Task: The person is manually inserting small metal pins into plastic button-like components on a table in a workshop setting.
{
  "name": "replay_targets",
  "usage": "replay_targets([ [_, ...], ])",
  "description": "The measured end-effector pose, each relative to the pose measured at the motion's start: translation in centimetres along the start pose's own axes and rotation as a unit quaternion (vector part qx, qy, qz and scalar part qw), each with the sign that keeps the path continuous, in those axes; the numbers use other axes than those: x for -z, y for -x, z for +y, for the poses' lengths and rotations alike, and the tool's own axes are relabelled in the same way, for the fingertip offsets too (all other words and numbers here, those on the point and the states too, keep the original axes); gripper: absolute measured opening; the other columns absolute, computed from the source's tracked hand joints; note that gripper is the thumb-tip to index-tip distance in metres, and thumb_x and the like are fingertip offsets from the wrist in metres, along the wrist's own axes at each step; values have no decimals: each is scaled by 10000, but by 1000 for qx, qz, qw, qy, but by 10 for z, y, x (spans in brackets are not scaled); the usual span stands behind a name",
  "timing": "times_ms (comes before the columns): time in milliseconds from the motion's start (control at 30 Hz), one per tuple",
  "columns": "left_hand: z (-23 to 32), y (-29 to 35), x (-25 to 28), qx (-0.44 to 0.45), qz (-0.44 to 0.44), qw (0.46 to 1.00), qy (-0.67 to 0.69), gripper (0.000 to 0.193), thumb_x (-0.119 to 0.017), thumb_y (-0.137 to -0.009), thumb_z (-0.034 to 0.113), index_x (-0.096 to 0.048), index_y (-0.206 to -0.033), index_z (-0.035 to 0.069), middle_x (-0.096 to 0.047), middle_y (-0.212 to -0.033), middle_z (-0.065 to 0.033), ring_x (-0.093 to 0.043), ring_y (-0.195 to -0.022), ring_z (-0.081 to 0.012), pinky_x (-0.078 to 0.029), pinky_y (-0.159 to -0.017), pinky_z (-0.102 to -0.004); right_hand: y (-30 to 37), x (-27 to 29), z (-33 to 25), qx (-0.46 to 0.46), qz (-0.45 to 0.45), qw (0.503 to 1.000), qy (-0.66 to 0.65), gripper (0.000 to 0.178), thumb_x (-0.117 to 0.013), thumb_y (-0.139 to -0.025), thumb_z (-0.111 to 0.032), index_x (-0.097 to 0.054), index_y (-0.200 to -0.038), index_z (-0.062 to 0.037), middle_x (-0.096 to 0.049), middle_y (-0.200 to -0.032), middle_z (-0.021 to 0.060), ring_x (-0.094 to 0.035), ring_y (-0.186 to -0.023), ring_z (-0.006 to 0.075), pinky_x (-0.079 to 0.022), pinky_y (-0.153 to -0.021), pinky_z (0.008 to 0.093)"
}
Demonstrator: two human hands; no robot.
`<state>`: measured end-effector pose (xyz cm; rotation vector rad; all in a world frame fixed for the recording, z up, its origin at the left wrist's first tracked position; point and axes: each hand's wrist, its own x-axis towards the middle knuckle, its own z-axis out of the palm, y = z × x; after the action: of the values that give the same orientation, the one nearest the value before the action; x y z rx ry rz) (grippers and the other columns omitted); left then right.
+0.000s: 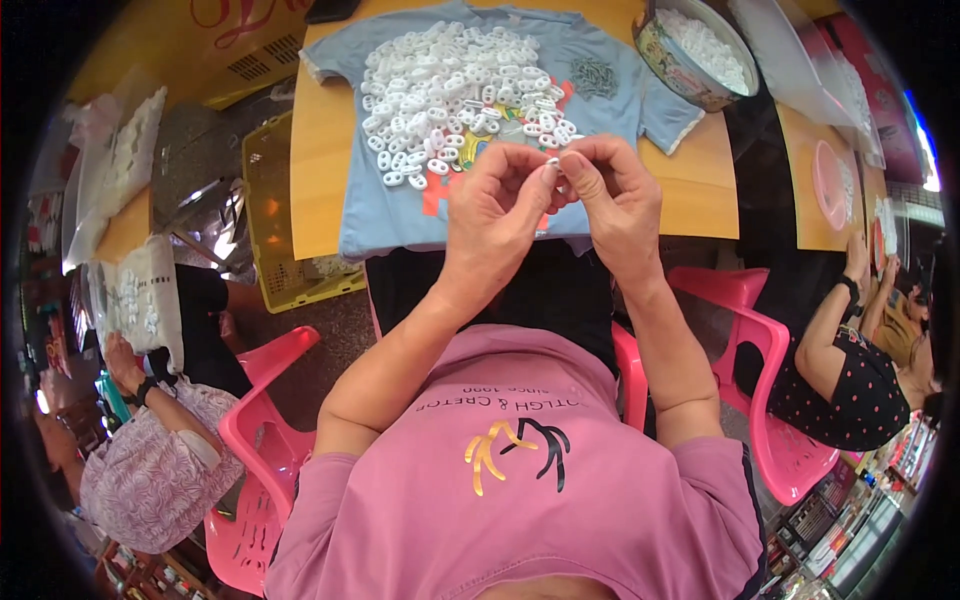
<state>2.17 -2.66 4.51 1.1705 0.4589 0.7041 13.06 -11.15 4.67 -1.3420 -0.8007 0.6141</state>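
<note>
My left hand (500, 205) and my right hand (612, 200) meet above the table's near edge, thumbs and forefingers pinched together. Between the fingertips shows a bit of a small white plastic piece (553, 161); the fingers cover most of it. Just beyond lies a broad heap of white oval plastic pieces with two holes (450, 75), spread on a light blue T-shirt (375, 220). To the right of the heap, a small pile of thin grey-green metal parts (594, 76) rests on the same shirt; their exact kind is too small to tell.
A round patterned tin (672, 60) of white pieces stands at the table's far right. A yellow plastic crate (270, 200) sits left of the table (315, 190). Pink chairs (265, 430) flank me. Other people work at both sides, one with a pink basin (828, 185) nearby.
</note>
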Motion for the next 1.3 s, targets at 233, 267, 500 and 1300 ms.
replay_targets([
  [233, -12, 6, 1, -11, 22, 1000, 12, 120, -610, -932, 79, -571, -973, -26, -662, -806, -58, -633, -712, -87, -515, -620, -219, 10, -12, 14, 32, 52, 996, -59, 109, -631, -929, -94, -590, -935, 8, -620, -893, 48, -570, -726, 91, -484, -635, 231],
  [267, -13, 5, 3, -13, 24, 1000, 11, 120, -610, -932, 79, -571, -973, -26, -662, -806, -58, -633, -712, -87, -515, -620, -219, 9, -11, 14, 32, 49, 996, -60, 109, -631, -929, -94, -590, -935, 8, -620, -893, 48, -570, -726, 91, -484, -635, 231],
  [500, -5, 5, 27, 67, -78, 995, 12, 135, -595, -950, 104, -572, -1010, -15, -651, -869, -59, -624, -762, -91, -512, -676, -226, 5, 11, 2, 55, -48, 991, 109, 65, -645, -903, -43, -630, -936, 11, -634, -885, 64, -601, -768, 116, -493, -656, 237],
  [1300, 3, -1, 29, 135, -73, 984, 88, 140, -635, -916, 113, -599, -975, -9, -667, -845, -95, -636, -703, -138, -525, -630, -267, -6, 25, -12, -32, -123, 987, 96, 176, -571, -972, -138, -631, -973, 28, -618, -833, 34, -573, -703, 80, -485, -654, 221],
])
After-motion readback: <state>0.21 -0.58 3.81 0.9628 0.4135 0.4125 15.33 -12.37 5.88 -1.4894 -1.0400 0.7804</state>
